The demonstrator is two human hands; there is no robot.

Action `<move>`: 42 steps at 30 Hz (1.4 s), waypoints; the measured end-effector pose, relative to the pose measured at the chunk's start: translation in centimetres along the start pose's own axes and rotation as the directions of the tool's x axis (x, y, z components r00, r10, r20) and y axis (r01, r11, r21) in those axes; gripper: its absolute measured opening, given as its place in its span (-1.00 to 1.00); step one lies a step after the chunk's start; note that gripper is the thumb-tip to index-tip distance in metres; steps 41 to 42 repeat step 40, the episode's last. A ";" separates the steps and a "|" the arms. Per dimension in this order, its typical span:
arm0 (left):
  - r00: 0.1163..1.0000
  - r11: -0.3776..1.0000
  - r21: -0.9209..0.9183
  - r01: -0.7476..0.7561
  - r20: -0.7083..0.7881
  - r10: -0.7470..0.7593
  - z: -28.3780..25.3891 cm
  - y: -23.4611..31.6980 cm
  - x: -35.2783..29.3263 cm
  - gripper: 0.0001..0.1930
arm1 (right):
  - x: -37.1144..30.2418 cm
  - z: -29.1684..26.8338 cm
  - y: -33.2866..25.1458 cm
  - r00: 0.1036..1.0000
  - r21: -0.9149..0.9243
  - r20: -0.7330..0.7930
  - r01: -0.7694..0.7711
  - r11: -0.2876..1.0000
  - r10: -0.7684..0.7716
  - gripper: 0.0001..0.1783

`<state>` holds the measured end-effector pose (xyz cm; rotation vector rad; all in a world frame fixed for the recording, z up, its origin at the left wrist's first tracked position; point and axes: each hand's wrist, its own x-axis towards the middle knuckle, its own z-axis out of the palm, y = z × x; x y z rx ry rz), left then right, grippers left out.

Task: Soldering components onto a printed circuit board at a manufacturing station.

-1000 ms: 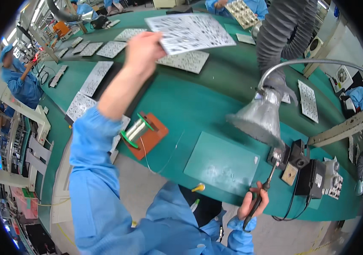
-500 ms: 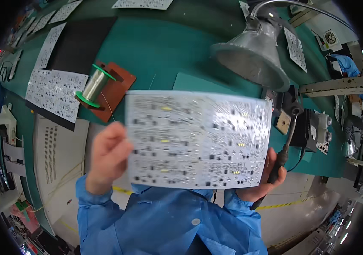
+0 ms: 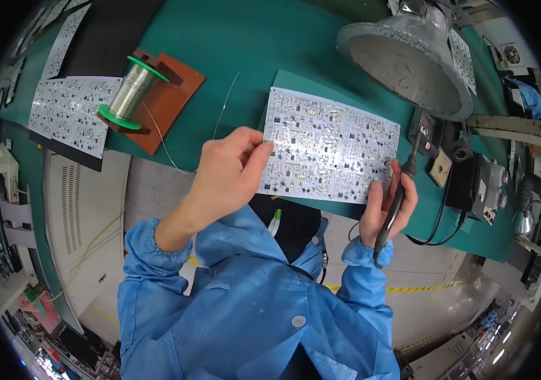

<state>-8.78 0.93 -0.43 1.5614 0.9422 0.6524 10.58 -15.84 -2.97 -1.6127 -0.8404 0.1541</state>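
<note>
A white circuit board panel (image 3: 330, 149), covered in small dark parts, lies flat or nearly so at the table's front edge, over a green mat (image 3: 289, 80). At its left edge my left hand (image 3: 226, 174) grips the panel between thumb and fingers. My right hand (image 3: 381, 215) is wrapped around the dark handle of a soldering iron (image 3: 402, 193), whose metal shaft points away from me. Fingers of that hand also touch the panel's right edge. Left of the panel, a spool of solder wire (image 3: 132, 94) sits on a brown holder (image 3: 178, 95); its loose wire (image 3: 225, 106) curls toward my left hand.
A metal lamp shade (image 3: 403, 63) overhangs the far right. Beside the iron are a black box (image 3: 473, 190) with a cable and a small tan pad (image 3: 439, 168). More circuit board panels (image 3: 71, 114) lie on black sheets at the left. The green table (image 3: 245, 44) ends near my body.
The panel has come down from a raised, tilted position to the tabletop, farther from me and to the right. Both hands moved with it, and the iron stays in my right hand.
</note>
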 end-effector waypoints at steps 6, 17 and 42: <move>0.908 0.849 0.434 -0.301 -0.143 0.395 -1.2 -0.1 1.4 -0.92 | 0.3 0.4 0.5 0.989 -0.209 0.047 0.144 0.967 -0.137 -0.53; 0.911 0.891 0.414 -0.187 -0.266 0.315 -2.3 -2.2 4.3 -0.88 | 0.1 0.6 0.5 0.983 -0.225 0.037 0.183 0.957 -0.179 -0.56; 0.921 0.917 0.140 -0.373 -0.060 0.384 -0.6 -1.1 -3.1 -0.87 | -0.4 0.6 -6.3 0.879 -0.104 0.409 0.312 0.945 -0.245 -0.59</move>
